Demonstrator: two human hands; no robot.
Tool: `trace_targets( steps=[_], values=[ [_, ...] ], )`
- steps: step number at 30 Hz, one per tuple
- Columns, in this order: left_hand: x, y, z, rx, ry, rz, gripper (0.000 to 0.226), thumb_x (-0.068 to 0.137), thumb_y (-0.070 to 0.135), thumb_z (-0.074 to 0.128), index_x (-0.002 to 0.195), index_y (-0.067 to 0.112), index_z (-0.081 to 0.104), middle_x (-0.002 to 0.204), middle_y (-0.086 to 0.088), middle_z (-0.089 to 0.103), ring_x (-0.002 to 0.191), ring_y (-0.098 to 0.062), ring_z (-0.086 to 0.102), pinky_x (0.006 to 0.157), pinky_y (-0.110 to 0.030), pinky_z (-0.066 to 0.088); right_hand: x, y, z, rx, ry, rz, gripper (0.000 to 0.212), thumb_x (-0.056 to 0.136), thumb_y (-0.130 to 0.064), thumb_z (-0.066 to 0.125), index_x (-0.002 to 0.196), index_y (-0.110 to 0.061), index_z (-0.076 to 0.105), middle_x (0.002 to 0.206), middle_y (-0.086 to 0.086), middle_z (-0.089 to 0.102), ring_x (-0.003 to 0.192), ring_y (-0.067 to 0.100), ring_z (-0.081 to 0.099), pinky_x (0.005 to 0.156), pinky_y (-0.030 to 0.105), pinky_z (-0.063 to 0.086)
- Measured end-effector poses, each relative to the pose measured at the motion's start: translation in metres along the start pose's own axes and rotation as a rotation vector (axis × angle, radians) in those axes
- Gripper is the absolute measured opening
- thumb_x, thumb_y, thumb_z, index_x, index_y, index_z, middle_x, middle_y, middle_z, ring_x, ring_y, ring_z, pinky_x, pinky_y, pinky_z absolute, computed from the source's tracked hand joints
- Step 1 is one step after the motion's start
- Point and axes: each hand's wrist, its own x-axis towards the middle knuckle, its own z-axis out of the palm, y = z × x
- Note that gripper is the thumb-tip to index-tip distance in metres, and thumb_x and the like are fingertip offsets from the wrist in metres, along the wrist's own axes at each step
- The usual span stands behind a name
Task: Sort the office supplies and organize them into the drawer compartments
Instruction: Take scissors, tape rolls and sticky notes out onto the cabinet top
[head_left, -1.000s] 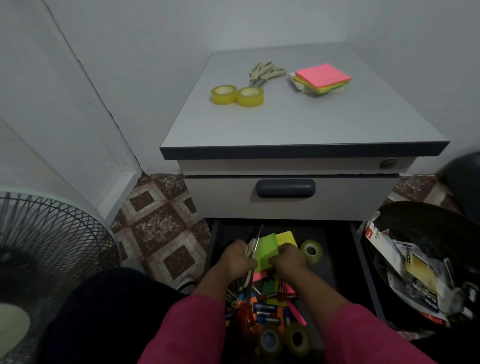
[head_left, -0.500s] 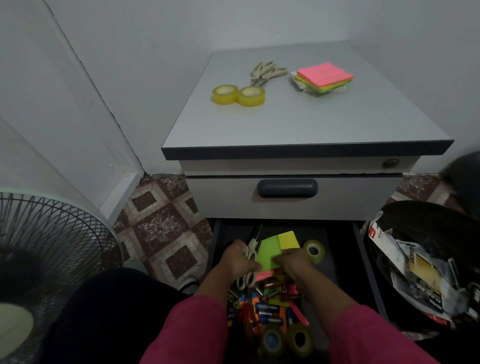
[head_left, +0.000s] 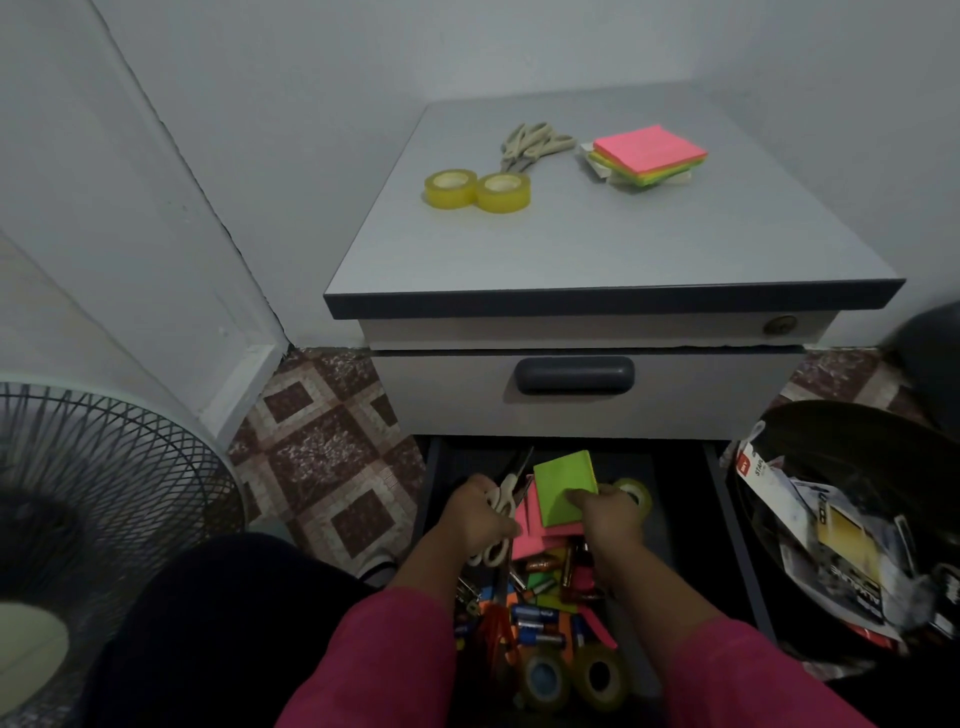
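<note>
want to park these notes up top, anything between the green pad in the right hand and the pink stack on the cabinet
Nothing visible blocks it. The right hand holds the green pad in the open drawer; the cabinet top before the pink stack is bare. The overhanging edge needs clearing.

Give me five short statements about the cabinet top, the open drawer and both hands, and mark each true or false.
1. Two tape rolls lie on the cabinet top. True.
2. The left hand holds scissors. True.
3. The right hand is empty. False: it holds a green note pad.
4. The note stack on the cabinet top has blue on top. False: pink is on top.
5. The open drawer holds batteries. True.
</note>
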Motion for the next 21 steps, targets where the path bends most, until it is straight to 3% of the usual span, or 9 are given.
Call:
trace_targets(
  steps=[4, 8, 11, 15, 21],
  values=[
    [-0.003, -0.004, 0.000, 0.083, -0.009, 0.042, 0.053, 0.074, 0.014, 0.081, 0.114, 0.006, 0.047, 0.104, -0.005, 0.053, 0.094, -0.017, 0.053, 0.073, -0.024, 0.044, -0.002, -0.002, -0.019, -0.013, 0.045, -0.062, 0.019, 0.082, -0.003, 0.068, 0.067, -0.008, 0.057, 0.078, 0.015, 0.063, 0.064, 0.023, 0.056, 0.054, 0.026, 0.042],
    [-0.005, 0.007, -0.006, 0.159, 0.028, 0.083, 0.059, 0.078, 0.024, 0.078, 0.121, 0.006, 0.043, 0.112, -0.004, 0.051, 0.100, -0.015, 0.049, 0.075, -0.022, 0.039, -0.003, 0.003, -0.028, -0.005, 0.012, -0.065, 0.016, 0.084, -0.006, 0.066, 0.072, -0.014, 0.059, 0.089, 0.018, 0.066, 0.081, 0.033, 0.063, 0.070, 0.037, 0.050],
    [-0.007, 0.014, -0.012, 0.312, 0.020, 0.059, 0.054, 0.076, 0.026, 0.079, 0.114, 0.005, 0.045, 0.111, -0.008, 0.054, 0.098, -0.019, 0.054, 0.074, -0.026, 0.044, -0.003, 0.006, -0.029, -0.009, -0.010, -0.033, 0.010, 0.083, -0.009, 0.067, 0.077, -0.014, 0.062, 0.091, 0.018, 0.067, 0.085, 0.036, 0.065, 0.078, 0.046, 0.054],
    [-0.013, 0.008, -0.007, 0.521, -0.110, -0.023, 0.074, 0.078, 0.034, 0.077, 0.133, 0.003, 0.038, 0.133, -0.013, 0.049, 0.118, -0.025, 0.051, 0.091, -0.032, 0.047, -0.004, 0.009, -0.024, -0.003, -0.014, 0.009, 0.008, 0.083, -0.011, 0.070, 0.078, -0.010, 0.063, 0.092, 0.020, 0.067, 0.085, 0.036, 0.066, 0.078, 0.045, 0.055],
    [-0.016, 0.001, 0.002, 0.546, -0.039, -0.067, 0.075, 0.080, 0.036, 0.075, 0.135, 0.001, 0.038, 0.137, -0.014, 0.046, 0.121, -0.026, 0.050, 0.096, -0.033, 0.046, -0.007, 0.009, -0.022, -0.048, -0.006, -0.018, 0.016, 0.082, -0.009, 0.071, 0.073, -0.015, 0.058, 0.092, 0.020, 0.067, 0.085, 0.035, 0.066, 0.070, 0.037, 0.052]
  ],
)
